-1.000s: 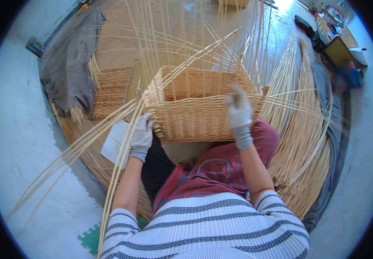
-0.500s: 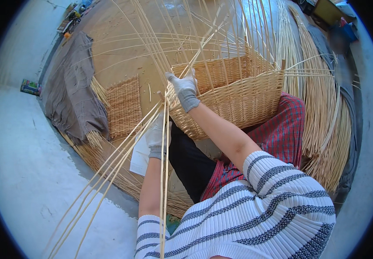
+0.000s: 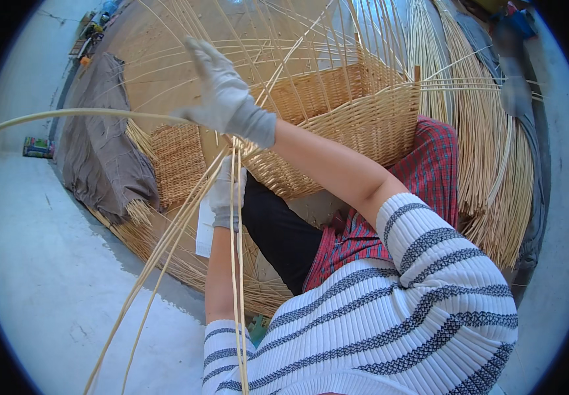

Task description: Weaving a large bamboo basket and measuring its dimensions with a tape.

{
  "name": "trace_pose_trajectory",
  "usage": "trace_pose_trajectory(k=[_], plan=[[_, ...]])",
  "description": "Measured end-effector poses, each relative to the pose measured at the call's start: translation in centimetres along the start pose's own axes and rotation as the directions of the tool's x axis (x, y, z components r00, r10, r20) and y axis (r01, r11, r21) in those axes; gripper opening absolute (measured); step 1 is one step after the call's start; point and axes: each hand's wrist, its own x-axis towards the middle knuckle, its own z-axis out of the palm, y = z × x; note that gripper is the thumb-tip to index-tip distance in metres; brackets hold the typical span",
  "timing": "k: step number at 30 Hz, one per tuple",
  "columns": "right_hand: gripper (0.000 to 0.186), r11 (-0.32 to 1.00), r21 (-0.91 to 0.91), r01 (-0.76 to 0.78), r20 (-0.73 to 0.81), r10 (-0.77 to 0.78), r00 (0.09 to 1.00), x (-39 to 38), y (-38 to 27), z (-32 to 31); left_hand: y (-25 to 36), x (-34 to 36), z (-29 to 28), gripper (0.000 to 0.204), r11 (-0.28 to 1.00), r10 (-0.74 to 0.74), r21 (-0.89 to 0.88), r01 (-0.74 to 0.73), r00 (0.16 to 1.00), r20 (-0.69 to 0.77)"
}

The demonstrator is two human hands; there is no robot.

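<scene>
A wicker basket point(image 3: 337, 141) rests on my lap, its woven sides topped by tall upright rods. My left hand point(image 3: 225, 192), in a pale glove, is closed at the basket's near-left corner around willow rods point(image 3: 192, 191); they partly cover its fingers. From that corner several rods fan down toward me and to the lower left. Above it is my gloved right hand point(image 3: 228, 95), its fingers stretched out and thumb apart. One thicker curved rod point(image 3: 87, 112) runs left from the thumb of this hand. Whether the thumb grips it or only touches it is unclear.
Left of the basket lies a flat woven panel point(image 3: 178, 161), beside a grey cloth point(image 3: 103, 138) over bundled rods. Long bundles of loose rods point(image 3: 495, 184) spread along the right. Tall stakes and crossing rods stand beyond the basket. Pale walls curve round both sides.
My right hand has left the basket's rim and moved up and left, its fingers opening out. A rod now extends leftward from it. My left hand stays at the corner.
</scene>
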Motion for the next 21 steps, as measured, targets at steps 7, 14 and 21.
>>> trace_pose_trajectory(k=[7,14,21], plan=[[0.028,0.629,0.71,-0.318,0.254,0.192,0.948,-6.9,2.5,0.7,-0.4,1.1,1.5,0.029,0.976,0.216,0.065,-0.207,0.956,-0.2],[0.026,0.075,0.755,-0.651,0.534,0.507,0.677,-15.6,7.0,-9.6,0.1,0.1,-2.0,0.034,0.988,-0.148,0.054,0.142,0.981,0.125],[0.012,0.21,0.567,-0.796,0.223,0.892,0.394,-15.2,13.9,-15.9,4.8,-1.9,1.9,0.037,0.949,0.316,0.12,-0.293,0.897,-0.308]])
